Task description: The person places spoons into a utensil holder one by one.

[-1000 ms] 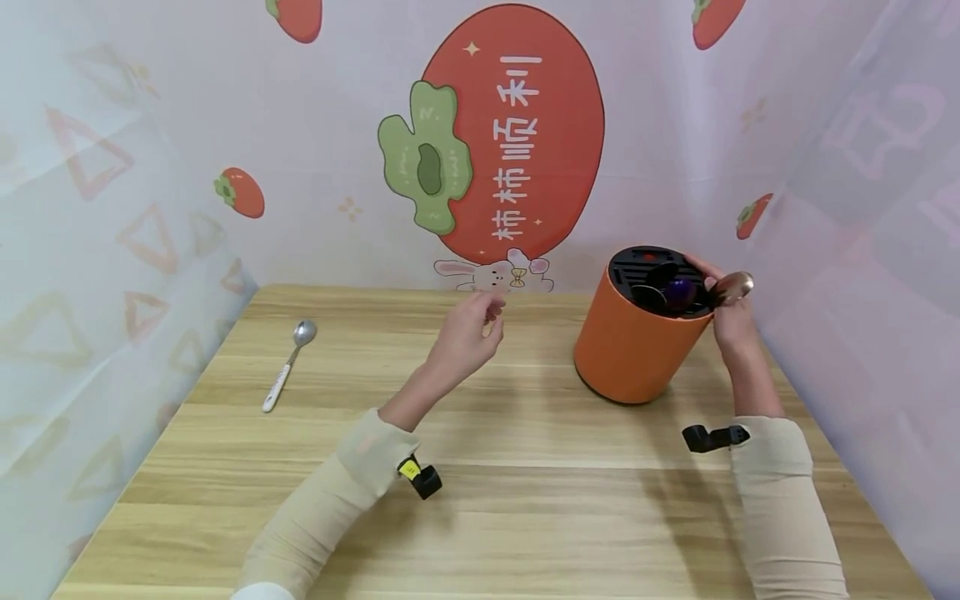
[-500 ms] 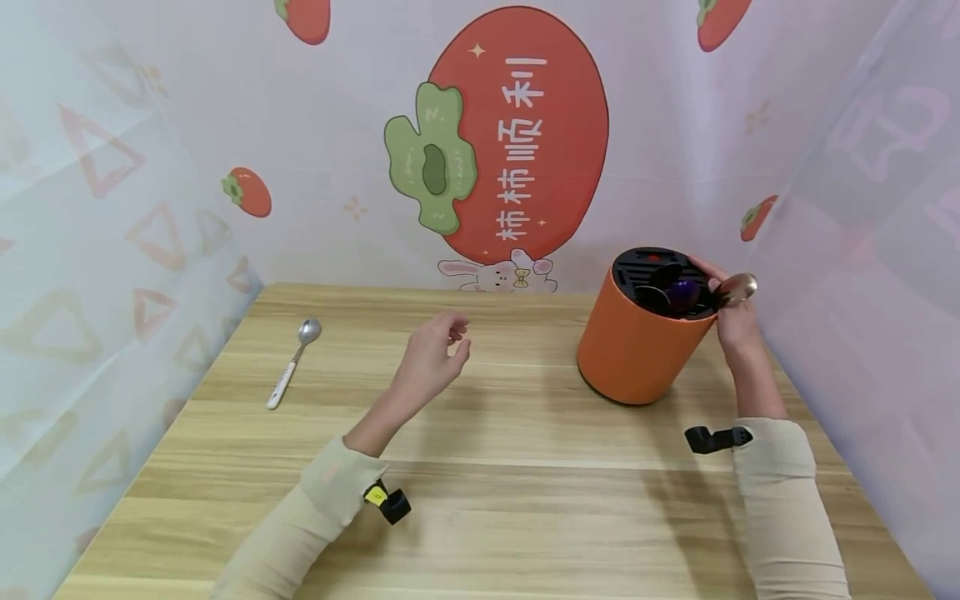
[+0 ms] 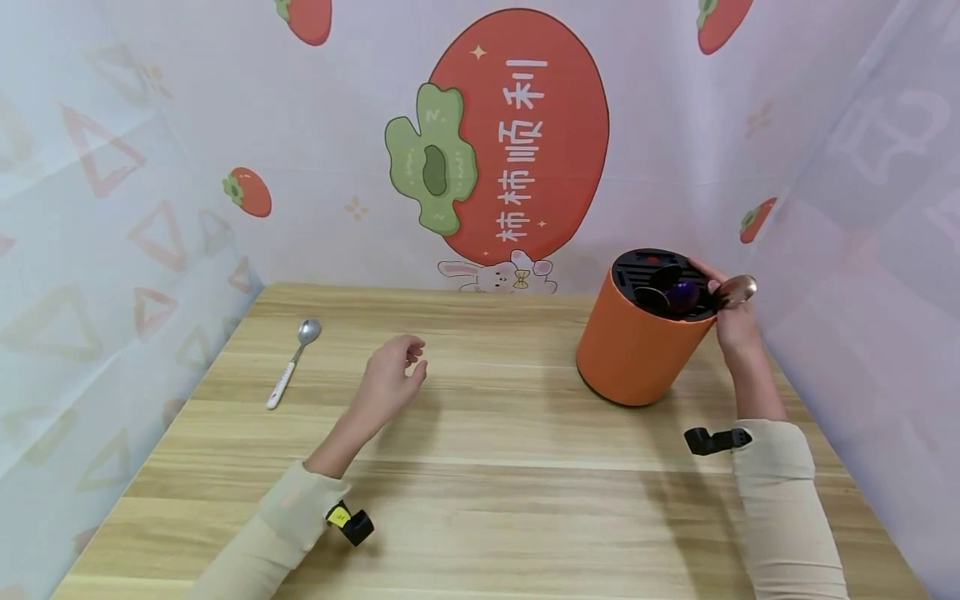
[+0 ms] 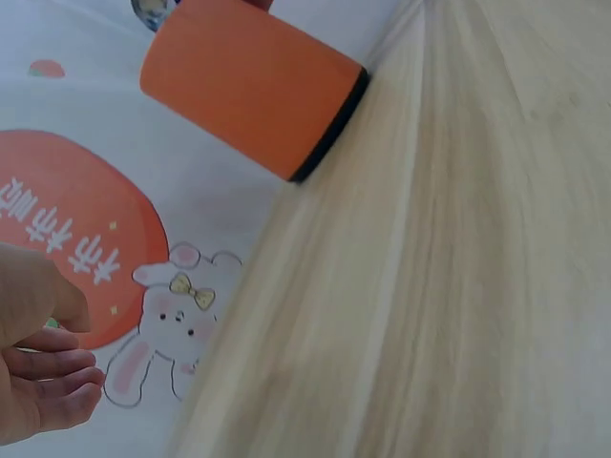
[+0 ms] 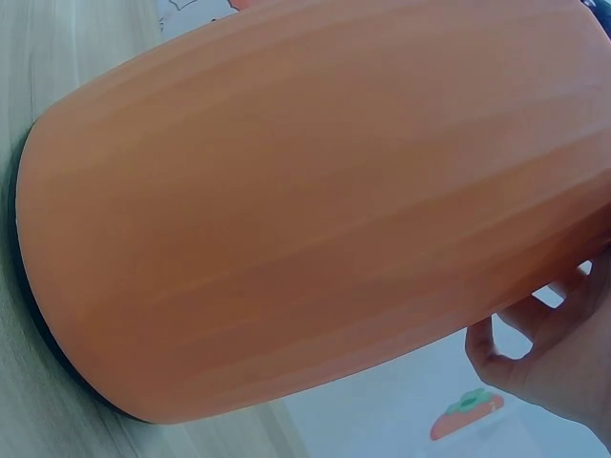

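An orange utensil holder [image 3: 641, 346] with a black slotted top stands at the right of the table in the head view. My right hand [image 3: 738, 329] grips its right side near the rim; some of the fingers are hidden behind it. In the right wrist view, bent fingers [image 5: 487, 355] of that hand touch the holder's wall. Spoon heads show at the slots: a purple one [image 3: 682, 295], dark ones [image 3: 651, 297], and a coppery one [image 3: 737, 290] jutting over the right edge. My left hand [image 3: 392, 375], fingers loosely bent, holds nothing above the table.
Left of my left hand, a metal spoon [image 3: 291, 367] with a white handle lies on the wooden table [image 3: 480, 517]. Printed cloth walls [image 3: 337, 150] border the table at the back and both sides.
My left hand has moved left and toward me, away from the holder. The right hand and the holder have stayed put; the head view shifted slightly.
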Tool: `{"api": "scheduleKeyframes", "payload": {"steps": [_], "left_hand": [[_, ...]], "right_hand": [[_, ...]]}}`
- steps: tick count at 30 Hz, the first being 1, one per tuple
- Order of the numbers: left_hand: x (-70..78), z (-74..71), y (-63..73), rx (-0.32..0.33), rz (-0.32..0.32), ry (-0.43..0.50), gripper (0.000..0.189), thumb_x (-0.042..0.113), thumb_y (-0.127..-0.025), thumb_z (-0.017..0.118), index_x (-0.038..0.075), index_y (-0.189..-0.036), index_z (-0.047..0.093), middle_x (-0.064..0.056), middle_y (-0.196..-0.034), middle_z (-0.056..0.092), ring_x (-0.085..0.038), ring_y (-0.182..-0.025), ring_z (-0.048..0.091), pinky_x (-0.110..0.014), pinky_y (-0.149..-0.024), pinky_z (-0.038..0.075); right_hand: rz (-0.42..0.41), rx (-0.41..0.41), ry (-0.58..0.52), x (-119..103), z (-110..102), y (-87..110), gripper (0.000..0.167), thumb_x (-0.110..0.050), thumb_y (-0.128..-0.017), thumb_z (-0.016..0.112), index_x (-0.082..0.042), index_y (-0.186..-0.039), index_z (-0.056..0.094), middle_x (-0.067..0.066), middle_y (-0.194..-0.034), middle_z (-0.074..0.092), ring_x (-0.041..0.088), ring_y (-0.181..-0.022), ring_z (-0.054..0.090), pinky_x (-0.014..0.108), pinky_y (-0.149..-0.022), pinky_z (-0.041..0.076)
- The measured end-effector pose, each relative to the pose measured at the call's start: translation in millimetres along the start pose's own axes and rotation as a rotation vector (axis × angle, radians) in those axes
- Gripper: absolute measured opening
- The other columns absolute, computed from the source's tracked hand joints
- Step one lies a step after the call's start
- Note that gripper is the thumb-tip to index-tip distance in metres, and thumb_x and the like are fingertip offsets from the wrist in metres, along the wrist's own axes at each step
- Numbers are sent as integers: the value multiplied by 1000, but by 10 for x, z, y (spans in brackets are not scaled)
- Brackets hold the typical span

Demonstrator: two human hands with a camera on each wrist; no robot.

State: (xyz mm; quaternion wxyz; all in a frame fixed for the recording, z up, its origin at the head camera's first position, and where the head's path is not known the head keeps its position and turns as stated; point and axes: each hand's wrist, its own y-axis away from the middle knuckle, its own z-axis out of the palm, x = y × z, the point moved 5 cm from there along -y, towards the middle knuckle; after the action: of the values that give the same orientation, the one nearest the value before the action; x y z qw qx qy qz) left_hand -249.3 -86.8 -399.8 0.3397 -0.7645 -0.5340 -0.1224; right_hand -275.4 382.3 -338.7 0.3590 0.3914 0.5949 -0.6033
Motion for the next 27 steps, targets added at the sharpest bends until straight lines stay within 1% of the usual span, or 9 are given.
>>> {"api": "scheduleKeyframes", "payload": {"steps": [3,9,12,18,23,27], "left_hand": [[-119,-34,46,2,-10,-19,26,2,-88,67,-7,-112,64,-19,-102,69,-31,-90,67,-44,-81,56],[-342,-118,122,-15,-73,-48,28,3,-90,64,-9,-114,62,-21,-104,69,-33,-92,67,-46,-82,55],[-427,-165,148,-21,-98,-68,27,4,-90,63,-9,-114,62,-22,-104,68,-35,-94,67,-48,-83,55],[-570,-247,176,-26,-99,-121,29,3,-90,62,-12,-115,61,-27,-106,67,-39,-96,66,-50,-82,56],[-773,-344,224,-31,-123,-180,30,3,-91,61,-13,-116,60,-29,-107,65,-41,-98,65,-51,-81,56],[-939,-465,278,-40,-144,-242,32,4,-91,60,-15,-117,58,-33,-108,63,-44,-97,63,-53,-79,54]], "right_hand": [[-10,16,6,-4,-9,4,48,-24,-107,43,5,-144,46,-15,-123,64,-3,-114,57,9,-94,42],[-2,19,-3,-1,-19,11,50,-26,-106,44,5,-145,45,-14,-122,66,-3,-111,60,9,-93,43],[2,19,-18,9,-30,17,50,-26,-106,45,6,-145,45,-13,-123,66,-3,-110,61,9,-93,44],[1,38,-14,13,-55,20,46,-27,-106,46,0,-143,52,-14,-122,66,-3,-110,61,9,-92,44],[15,4,-19,5,-19,16,50,-26,-106,44,5,-146,44,-13,-124,65,-3,-111,61,10,-93,44],[20,-4,-18,3,7,14,49,-24,-107,44,6,-146,43,-13,-124,65,-3,-111,61,9,-94,43]]}}
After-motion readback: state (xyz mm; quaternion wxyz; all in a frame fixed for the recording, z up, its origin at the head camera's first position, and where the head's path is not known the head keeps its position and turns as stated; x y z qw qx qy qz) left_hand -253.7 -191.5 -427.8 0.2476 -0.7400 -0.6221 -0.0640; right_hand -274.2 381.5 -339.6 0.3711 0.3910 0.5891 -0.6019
